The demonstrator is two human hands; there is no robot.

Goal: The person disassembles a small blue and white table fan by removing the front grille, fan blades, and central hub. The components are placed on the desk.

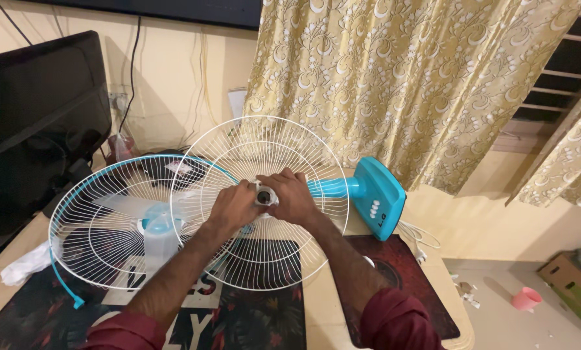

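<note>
Both hands, left hand (pixel 234 206) and right hand (pixel 293 196), have fingers clamped on the motor hub (pixel 265 194) poking through the rear guard (pixel 264 259). I'd worry the loose front guard (pixel 89 220) beside the left fingers could get knocked off the table (pixel 323 304).

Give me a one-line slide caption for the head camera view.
Both hands, left and right, grip the hub of a white fan grille.
</note>
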